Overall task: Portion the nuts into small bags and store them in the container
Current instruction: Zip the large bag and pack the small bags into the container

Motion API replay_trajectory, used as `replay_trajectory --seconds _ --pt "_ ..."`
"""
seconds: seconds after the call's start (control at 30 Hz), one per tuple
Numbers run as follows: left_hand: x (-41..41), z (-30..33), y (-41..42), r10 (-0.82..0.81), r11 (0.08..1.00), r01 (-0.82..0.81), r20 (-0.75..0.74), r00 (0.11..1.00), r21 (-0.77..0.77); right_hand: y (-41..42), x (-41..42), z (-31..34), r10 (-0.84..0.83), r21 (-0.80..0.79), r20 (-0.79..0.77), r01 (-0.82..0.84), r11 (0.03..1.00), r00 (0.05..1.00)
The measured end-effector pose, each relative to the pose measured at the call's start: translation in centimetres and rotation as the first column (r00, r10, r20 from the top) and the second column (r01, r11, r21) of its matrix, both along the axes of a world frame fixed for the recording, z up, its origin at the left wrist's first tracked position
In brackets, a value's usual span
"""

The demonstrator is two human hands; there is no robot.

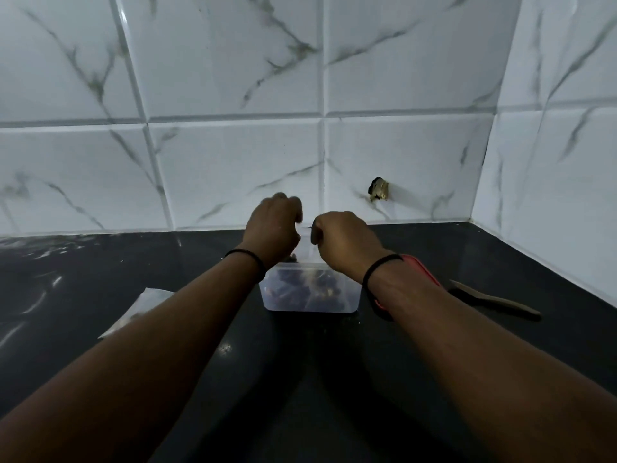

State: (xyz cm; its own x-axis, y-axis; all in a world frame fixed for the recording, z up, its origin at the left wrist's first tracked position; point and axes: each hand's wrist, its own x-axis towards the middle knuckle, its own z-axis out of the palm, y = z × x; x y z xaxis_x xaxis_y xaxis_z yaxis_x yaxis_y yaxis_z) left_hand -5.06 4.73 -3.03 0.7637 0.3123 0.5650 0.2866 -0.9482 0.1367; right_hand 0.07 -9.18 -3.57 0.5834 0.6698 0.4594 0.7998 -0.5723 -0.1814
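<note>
Pinched small bag [305, 240] between my left hand [273, 228] and right hand [344, 238], both curled on its top edge, above container [310, 292] holding dark nuts. Step judged: sealing portion. Next: lower bag into container. Spare bag [140, 309] left; scoop [494, 299] right.

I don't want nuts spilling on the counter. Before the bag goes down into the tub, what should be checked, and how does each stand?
1. Small bag held by both hands, left hand and right hand: ok.
2. Bag above the open container: ok.
3. Bag mouth sealed: cannot tell.
4. Room left in the container: cannot tell.
5. Knife lying apart from the container: ok.
</note>
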Motion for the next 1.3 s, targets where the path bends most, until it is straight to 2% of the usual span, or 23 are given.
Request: replay_trajectory --seconds 0.13,0.3,0.37,0.43,0.57,0.67,0.77,0.8,0.87,0.97,1.07,1.13,1.23,1.3 --pt "-0.7 -0.2 0.2 -0.099 0.994 0.111 -0.390 0.915 0.008 0.4 -0.3 -0.7 -0.017 -0.170 -0.045 0.009 0.985 0.999" --pt "-0.7 0.0 0.2 -0.169 0.986 0.145 -0.546 0.821 -0.088 0.4 1.0 -0.9 -0.009 -0.331 -0.089 -0.021 0.943 0.996" --pt "-0.6 0.0 0.2 -0.198 0.979 0.146 -0.514 0.835 -0.140 0.3 1.0 -0.7 -0.015 -0.340 -0.112 -0.024 0.940 0.994" --pt "-0.8 -0.3 0.5 -0.241 0.961 0.162 -0.391 0.888 -0.226 0.1 0.9 -0.9 -0.019 -0.277 -0.142 -0.021 0.961 0.990" --pt "-2.6 -0.4 1.4 -0.201 0.939 0.193 0.001 0.980 -0.286 -0.8 0.4 -1.6 0.036 0.093 -0.239 -0.014 0.996 0.970" --pt "-5.2 -0.4 3.4 -0.082 0.938 0.146 0.208 0.975 -0.314 -0.9 -1.2 -1.2 0.086 0.349 -0.160 -0.025 0.937 0.983" --pt "-8.9 -1.0 6.4 0.116 0.934 0.001 0.307 0.945 -0.356 0.4 -4.8 -0.6 0.159 0.475 0.016 -0.148 0.867 0.987" --pt "-10.2 -1.3 7.2 0.182 0.922 -0.051 0.314 0.932 -0.384 1.2 -6.2 -0.6 0.202 0.496 0.045 -0.197 0.846 0.978" --pt "-13.2 -2.2 9.3 0.305 0.889 -0.163 0.288 0.908 -0.428 3.4 -9.4 -1.2 0.292 0.519 -0.002 -0.248 0.818 0.957" --pt "-16.9 -4.0 12.3 0.440 0.824 -0.330 0.154 0.884 -0.461 7.4 -12.6 -3.6 0.279 0.426 -0.285 -0.140 0.894 0.917" --pt "-19.9 -6.1 14.4 0.508 0.759 -0.432 0.029 0.861 -0.487 11.1 -14.4 -6.7 0.237 0.334 -0.558 -0.046 0.941 0.795" --pt "-20.9 -7.7 15.4 0.515 0.733 -0.438 0.004 0.857 -0.520 12.7 -14.9 -8.2 0.199 0.307 -0.611 -0.002 0.952 0.766" --pt "-21.1 -9.9 16.4 0.411 0.718 -0.359 -0.052 0.910 -0.597 14.7 -15.1 -9.1 0.068 0.189 -0.583 0.054 0.981 0.810" --pt "-20.7 -10.5 17.0 0.364 0.716 -0.338 -0.086 0.927 -0.611 16.1 -14.9 -9.0 0.038 0.136 -0.600 0.055 0.989 0.799"
